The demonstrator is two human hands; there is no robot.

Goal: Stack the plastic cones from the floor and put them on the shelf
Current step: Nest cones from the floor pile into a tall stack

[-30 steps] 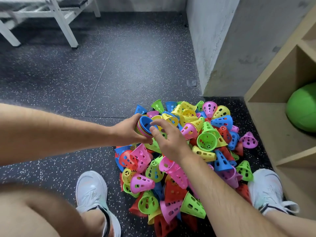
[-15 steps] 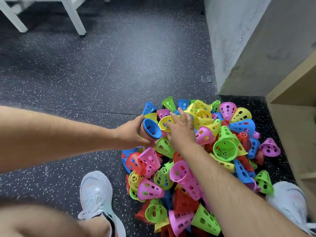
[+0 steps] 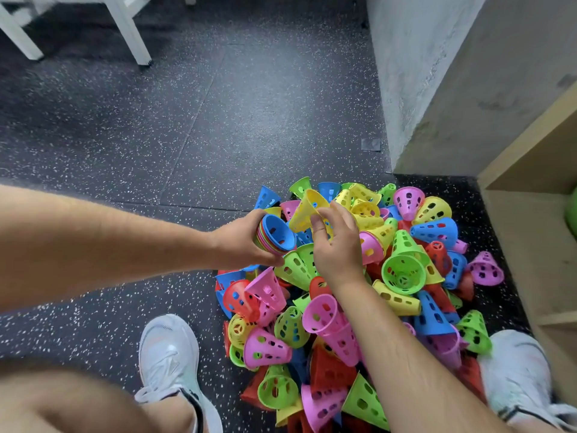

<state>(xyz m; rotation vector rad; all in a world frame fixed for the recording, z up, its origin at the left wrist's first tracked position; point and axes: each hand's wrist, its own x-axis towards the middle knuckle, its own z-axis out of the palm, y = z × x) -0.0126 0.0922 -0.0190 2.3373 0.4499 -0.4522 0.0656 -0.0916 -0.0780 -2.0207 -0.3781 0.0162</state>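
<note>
Your left hand gripping a blue-topped stack mid-frame, right hand pinching a perforated yellow cone, heaped plastic cones below, wooden shelf right, speckled floor, white shoes.

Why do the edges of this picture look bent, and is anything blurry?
Head view: the wide-angle lens makes the wall and shelf lean and curve; the knee at lower left is blurred; the left hand gripping the stack and the right hand pinching the yellow cone are fairly sharp; even light, faint sheen on the floor.
</note>
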